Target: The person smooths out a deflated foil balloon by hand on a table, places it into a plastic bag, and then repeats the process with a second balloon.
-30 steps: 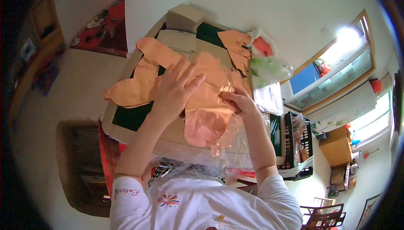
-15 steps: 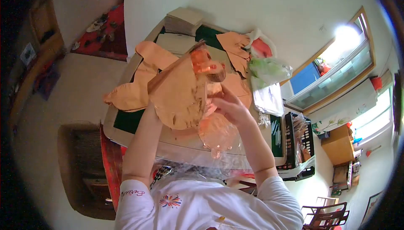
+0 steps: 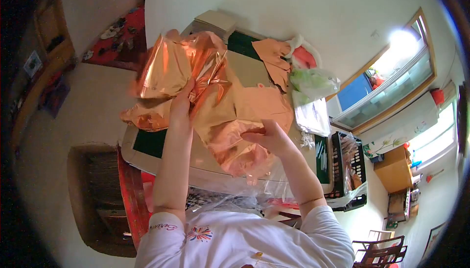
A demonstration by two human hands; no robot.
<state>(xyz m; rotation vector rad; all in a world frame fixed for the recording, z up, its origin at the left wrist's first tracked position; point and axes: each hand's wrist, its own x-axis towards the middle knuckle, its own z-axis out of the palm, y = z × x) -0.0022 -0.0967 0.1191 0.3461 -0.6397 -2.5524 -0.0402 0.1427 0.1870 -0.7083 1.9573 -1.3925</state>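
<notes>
On the table (image 3: 199, 159), the left hand (image 3: 182, 102) keeps a tight grip on a copper-coloured foil balloon (image 3: 215, 102) at ten o'clock; the foil spreads across the middle toward six. The right hand (image 3: 275, 139), at four, overlaps the balloon's lower part, its grip impossible to tell. A cardboard stack (image 3: 215, 20) sits at twelve.

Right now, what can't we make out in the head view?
All in the head view:
Left hand: some fingers hidden by copper foil.
The foil's left edge: motion-blurred.
White shirt: lower part cut off by bottom edge.
Black crate: contents too small to identify.
</notes>
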